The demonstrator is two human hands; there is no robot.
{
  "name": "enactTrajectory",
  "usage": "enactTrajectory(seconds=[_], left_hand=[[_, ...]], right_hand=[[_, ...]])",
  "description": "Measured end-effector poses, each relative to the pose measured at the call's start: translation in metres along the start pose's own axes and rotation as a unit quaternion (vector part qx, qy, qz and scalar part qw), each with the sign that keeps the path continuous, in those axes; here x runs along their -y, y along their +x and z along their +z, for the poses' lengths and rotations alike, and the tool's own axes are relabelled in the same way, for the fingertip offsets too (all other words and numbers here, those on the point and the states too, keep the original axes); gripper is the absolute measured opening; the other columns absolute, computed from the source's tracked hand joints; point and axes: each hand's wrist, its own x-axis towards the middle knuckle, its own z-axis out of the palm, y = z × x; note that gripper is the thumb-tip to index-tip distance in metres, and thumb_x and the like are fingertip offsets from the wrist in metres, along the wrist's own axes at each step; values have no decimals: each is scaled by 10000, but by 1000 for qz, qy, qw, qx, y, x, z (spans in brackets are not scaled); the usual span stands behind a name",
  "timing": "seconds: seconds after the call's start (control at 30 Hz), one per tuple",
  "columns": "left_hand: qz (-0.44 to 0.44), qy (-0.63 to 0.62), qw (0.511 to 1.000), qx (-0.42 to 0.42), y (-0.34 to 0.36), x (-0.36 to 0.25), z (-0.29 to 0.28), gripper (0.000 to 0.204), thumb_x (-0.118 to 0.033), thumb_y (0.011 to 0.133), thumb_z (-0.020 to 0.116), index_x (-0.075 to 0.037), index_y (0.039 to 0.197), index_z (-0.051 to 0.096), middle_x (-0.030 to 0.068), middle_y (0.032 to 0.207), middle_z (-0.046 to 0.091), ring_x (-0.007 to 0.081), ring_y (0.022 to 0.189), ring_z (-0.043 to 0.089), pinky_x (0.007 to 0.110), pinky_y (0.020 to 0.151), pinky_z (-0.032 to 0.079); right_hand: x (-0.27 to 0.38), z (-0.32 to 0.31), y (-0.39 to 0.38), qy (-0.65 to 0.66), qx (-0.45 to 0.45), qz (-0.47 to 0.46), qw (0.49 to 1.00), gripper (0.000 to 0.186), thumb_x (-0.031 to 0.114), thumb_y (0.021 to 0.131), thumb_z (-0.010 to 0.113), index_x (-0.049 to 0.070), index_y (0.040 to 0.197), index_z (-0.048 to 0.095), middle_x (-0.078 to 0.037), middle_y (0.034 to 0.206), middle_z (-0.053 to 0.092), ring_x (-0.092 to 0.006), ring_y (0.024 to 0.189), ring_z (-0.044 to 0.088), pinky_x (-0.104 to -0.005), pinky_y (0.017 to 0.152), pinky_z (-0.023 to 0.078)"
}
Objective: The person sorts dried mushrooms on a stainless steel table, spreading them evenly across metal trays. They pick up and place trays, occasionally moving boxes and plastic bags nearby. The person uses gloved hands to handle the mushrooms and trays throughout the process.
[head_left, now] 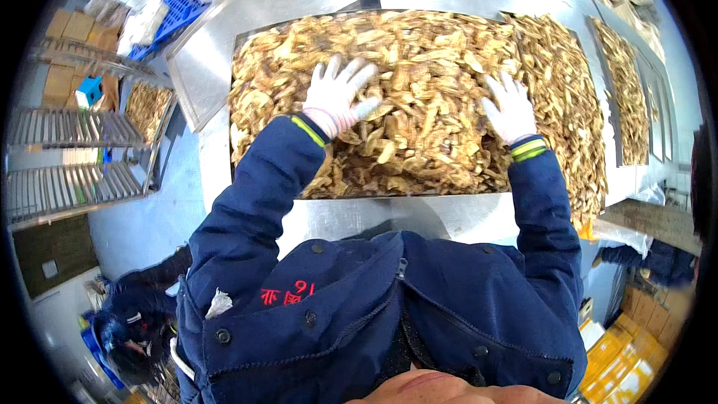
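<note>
A wide, shallow tray (pixel 419 196) lies in front of me on a shiny metal table (pixel 359 217). Spread across it is a thick layer of yellow-brown slices (pixel 426 112), dried-looking and curled; their exact kind I cannot make out. My left hand (pixel 336 96), in a white glove, rests on the slices left of the middle with its fingers fanned out. Toward the tray's right side, my right hand (pixel 510 108) is gloved in white too, its fingers apart on the slices. Neither hand grips a piece. Darker slices show along the near edge, between my forearms.
More slices fill a second tray (pixel 565 90) touching on the right and a third tray (pixel 627 97) beyond it. Slatted racks (pixel 75 131) stand at left, near a blue crate (pixel 176 15). Another person (pixel 138 322) is at lower left; yellow crates (pixel 621 359) sit at lower right.
</note>
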Motion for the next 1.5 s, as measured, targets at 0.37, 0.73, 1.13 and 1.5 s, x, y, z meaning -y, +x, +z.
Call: enactTrajectory(seconds=[0.37, 0.73, 1.13, 1.5], left_hand=[[-8, 0, 1000, 17, -90, -1, -4, 664, -584, 874, 487, -272, 1446, 360, 105, 1466, 390, 419, 1342, 317, 635, 1091, 172], [-144, 76, 985, 49, -73, 58, -5, 746, -678, 814, 514, -270, 1429, 409, 122, 1549, 238, 400, 1425, 153, 619, 1123, 109], [-475, -308, 727, -389, -251, 63, -22, 615, -318, 939, 581, 26, 1393, 350, 196, 1409, 419, 295, 1264, 446, 374, 1051, 354], [-408, -745, 180, -497, -238, 13, 58, 713, -575, 842, 623, -86, 1342, 482, 92, 1312, 560, 301, 1194, 526, 474, 1030, 408]], right_hand=[[25, 38, 31, -44, 17, -31, 998, 629, 490, 883, 556, 76, 1352, 490, -165, 1425, 438, -423, 1343, 316, -451, 1125, 269], [7, 47, 46, -40, -14, 87, 995, 743, 515, 854, 586, 74, 1420, 395, -240, 1519, 231, -445, 1311, 361, -438, 1077, 341], [-309, 98, 96, 46, 52, 23, 997, 484, 249, 951, 499, 64, 1393, 430, -149, 1307, 549, -256, 1215, 504, -304, 1010, 380], [-158, 93, 139, 604, 79, 387, 692, 682, 506, 981, 298, 101, 1519, 190, -52, 1567, 219, -217, 1450, 171, -408, 1172, 140]])
